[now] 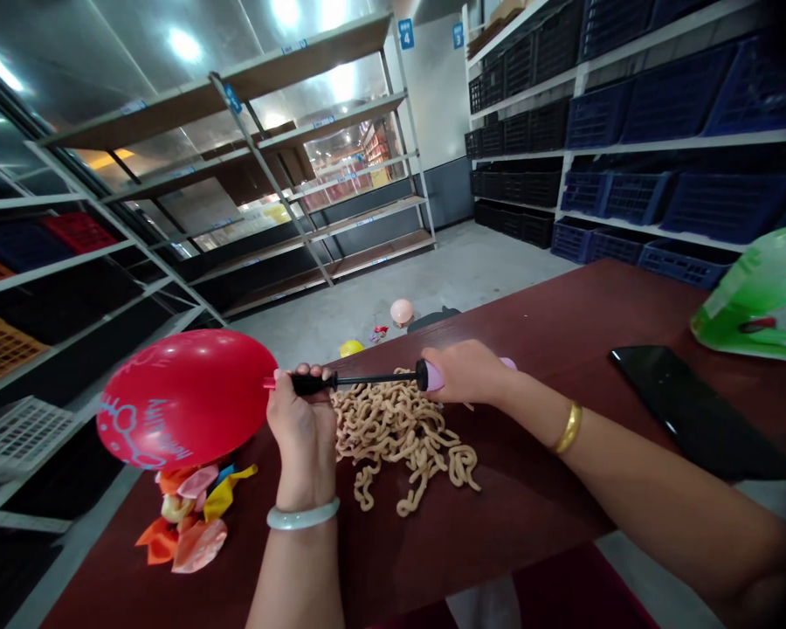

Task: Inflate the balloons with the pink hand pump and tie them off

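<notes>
A large red balloon [189, 397] with light blue print is inflated on the nozzle of a hand pump [376, 379]. Closed around the black nozzle end and the balloon's neck is my left hand [305, 419]. My right hand [465, 371] grips the pump's purple handle, with the black rod showing between the two hands. Beneath the pump lies a heap of tan, twisted strands [406, 437] on the dark red table [530, 515]. Deflated balloons [193, 520] in orange, pink, yellow and blue lie below the red balloon.
A dark flat phone-like object [694, 411] and a green plastic bag [760, 297] are on the table's right side. Shelves [367, 214] stand beyond, with crates [727, 205] on the right. Balloons [402, 312] lie on the floor past the table.
</notes>
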### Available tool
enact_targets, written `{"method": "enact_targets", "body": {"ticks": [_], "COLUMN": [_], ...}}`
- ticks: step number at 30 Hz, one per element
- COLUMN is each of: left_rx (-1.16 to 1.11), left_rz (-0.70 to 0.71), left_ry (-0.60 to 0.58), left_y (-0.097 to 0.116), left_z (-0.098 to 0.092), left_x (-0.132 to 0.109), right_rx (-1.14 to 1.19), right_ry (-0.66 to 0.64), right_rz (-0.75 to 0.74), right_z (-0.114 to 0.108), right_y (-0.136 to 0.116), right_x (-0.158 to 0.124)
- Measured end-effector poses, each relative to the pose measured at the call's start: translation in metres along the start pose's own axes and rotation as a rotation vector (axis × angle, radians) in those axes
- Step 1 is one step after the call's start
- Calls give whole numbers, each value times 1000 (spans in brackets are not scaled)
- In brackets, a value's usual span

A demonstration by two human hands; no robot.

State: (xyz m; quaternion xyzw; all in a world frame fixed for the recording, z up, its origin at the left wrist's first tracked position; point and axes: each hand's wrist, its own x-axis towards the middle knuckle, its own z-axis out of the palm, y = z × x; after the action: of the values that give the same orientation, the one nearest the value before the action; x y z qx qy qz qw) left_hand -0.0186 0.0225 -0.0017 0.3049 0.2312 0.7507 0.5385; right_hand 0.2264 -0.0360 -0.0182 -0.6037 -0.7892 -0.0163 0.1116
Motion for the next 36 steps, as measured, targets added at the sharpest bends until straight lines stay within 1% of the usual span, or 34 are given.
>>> {"method": "enact_targets", "body": {"ticks": [4,8,12,15,18,21,23,26,30,32,34,36], "left_rx": [-38,-27,7,13,13,27,33,36,24,14,10,11], "left_rz": [4,-52,-96,-93,-77,-70,-64,-42,2,8,9,21], "left_ry": [0,-69,-118,-127,-131,-143,-146,-117,-51,-13,2,-8], "left_y": [-15,-37,-55,-59,-58,-55,-51,-39,-13,-2,4,3], "left_z": [10,22,36,42,43,42,40,32,15,8,4,3], "left_x": [-16,-42,-70,-80,-83,-80,-74,-56,-22,-10,-3,-3], "right_rx": [-31,-1,40,60,67,77,91,87,48,42,33,19], "right_ry": [-2,-8,44,73,99,108,96,59,5,-12,-16,-6], "right_rz": [-5,-13,-31,-34,-34,-31,-17,0,0,7,10,6], "right_z": [-1,-2,-3,-6,-7,-4,-2,2,3,2,2,2], "right_y": [-2,-12,-23,-28,-30,-32,-31,-26,-10,-3,2,4], "right_x": [-2,-6,-9,-12,-13,-13,-11,-6,0,2,3,2]}}
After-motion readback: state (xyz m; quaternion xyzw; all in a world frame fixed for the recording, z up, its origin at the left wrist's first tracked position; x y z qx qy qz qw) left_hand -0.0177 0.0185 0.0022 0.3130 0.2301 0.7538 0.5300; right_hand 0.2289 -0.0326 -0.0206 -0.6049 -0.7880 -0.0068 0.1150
